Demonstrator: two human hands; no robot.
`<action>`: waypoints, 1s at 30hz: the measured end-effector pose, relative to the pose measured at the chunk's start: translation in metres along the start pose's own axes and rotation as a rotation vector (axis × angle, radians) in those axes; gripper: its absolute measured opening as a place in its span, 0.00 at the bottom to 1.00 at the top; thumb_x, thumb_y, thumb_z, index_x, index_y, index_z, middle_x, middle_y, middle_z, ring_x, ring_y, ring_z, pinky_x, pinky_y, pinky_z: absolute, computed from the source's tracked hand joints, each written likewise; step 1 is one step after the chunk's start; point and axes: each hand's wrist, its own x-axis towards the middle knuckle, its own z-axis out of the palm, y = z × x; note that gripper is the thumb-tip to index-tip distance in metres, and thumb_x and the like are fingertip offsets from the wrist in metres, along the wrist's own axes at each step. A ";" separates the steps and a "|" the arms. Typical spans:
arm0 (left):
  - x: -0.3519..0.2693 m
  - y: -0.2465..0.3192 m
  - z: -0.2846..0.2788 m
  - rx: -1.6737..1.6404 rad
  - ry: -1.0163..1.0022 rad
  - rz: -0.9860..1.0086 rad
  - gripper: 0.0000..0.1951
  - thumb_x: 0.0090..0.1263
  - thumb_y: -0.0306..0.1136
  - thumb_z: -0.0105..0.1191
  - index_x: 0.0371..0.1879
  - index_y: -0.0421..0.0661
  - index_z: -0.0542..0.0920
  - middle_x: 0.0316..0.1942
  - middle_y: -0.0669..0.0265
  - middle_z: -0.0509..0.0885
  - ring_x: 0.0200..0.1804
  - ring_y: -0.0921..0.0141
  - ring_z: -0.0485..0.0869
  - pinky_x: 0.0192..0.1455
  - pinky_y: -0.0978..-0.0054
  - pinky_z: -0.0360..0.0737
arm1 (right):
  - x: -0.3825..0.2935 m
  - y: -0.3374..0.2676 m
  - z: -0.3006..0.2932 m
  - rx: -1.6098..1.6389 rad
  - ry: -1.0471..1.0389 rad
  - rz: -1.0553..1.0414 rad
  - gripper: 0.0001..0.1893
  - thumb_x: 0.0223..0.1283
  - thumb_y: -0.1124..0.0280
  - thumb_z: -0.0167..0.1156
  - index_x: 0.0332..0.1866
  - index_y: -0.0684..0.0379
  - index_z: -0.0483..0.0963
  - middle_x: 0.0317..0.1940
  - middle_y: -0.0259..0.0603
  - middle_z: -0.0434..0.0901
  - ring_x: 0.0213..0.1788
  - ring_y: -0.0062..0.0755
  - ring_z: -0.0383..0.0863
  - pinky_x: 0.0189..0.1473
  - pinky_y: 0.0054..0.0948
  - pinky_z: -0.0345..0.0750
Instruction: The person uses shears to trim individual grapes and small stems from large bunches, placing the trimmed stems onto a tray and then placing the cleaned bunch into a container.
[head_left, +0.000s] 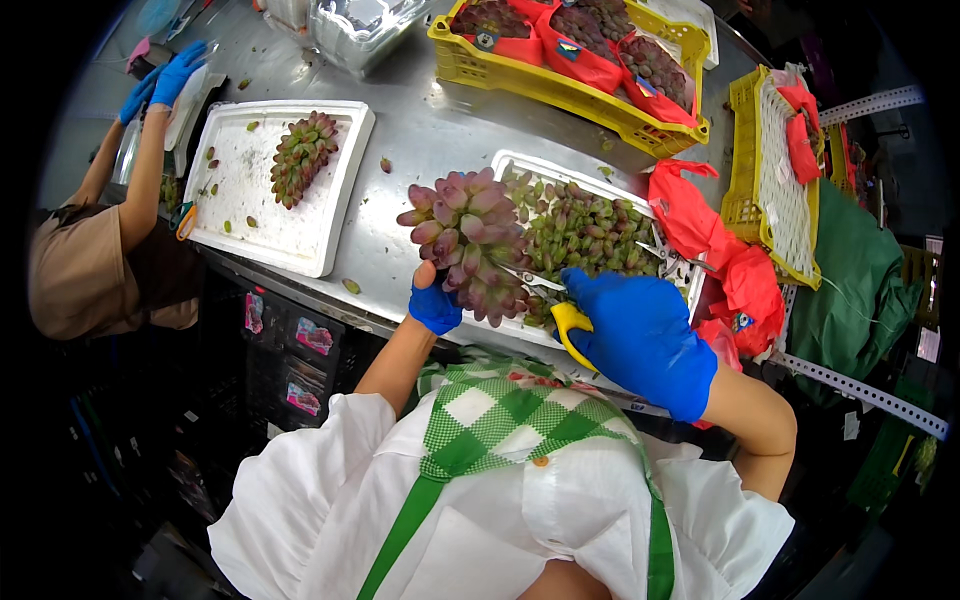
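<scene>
My left hand (436, 301), in a blue glove with the thumb bare, holds up a large bunch of purple-pink grapes (472, 244); most of its fingers are hidden behind the fruit. In my right hand (641, 334), also blue-gloved, are yellow-handled scissors (574, 330), their metal blades pointing into the bunch's right side. Beneath and to the right lies a white foam tray (694, 300) with many loose green and reddish grapes (592, 225). Another pair of metal blades (664, 251) rests on those grapes.
A second foam tray (255, 172) at left holds a small bunch (304, 159) and orange-handled scissors (186, 220) at its corner. A yellow crate (570, 94) with red-wrapped grapes stands behind. Red wrapping (697, 217) and another yellow crate (772, 172) are right. A co-worker's gloved hands (163, 79) are far left.
</scene>
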 end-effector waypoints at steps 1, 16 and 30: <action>0.000 0.002 0.004 0.024 -0.021 0.030 0.45 0.47 0.60 0.57 0.62 0.47 0.58 0.59 0.60 0.66 0.58 0.61 0.69 0.58 0.61 0.70 | 0.000 0.000 0.001 0.010 0.034 -0.015 0.22 0.46 0.62 0.61 0.48 0.57 0.70 0.26 0.46 0.76 0.28 0.46 0.77 0.27 0.39 0.71; 0.009 -0.001 -0.005 -0.015 -0.170 0.159 0.48 0.49 0.60 0.57 0.65 0.49 0.49 0.64 0.57 0.56 0.64 0.56 0.58 0.65 0.54 0.58 | 0.009 0.003 0.004 0.160 -0.007 -0.070 0.11 0.45 0.68 0.58 0.32 0.64 0.69 0.23 0.48 0.75 0.27 0.47 0.77 0.30 0.37 0.73; 0.005 -0.002 -0.022 0.020 -0.110 0.183 0.46 0.48 0.59 0.58 0.64 0.49 0.52 0.60 0.60 0.61 0.57 0.59 0.64 0.58 0.57 0.64 | 0.018 0.005 0.009 0.124 -0.088 -0.083 0.15 0.51 0.60 0.55 0.38 0.62 0.70 0.26 0.49 0.75 0.29 0.48 0.76 0.29 0.42 0.72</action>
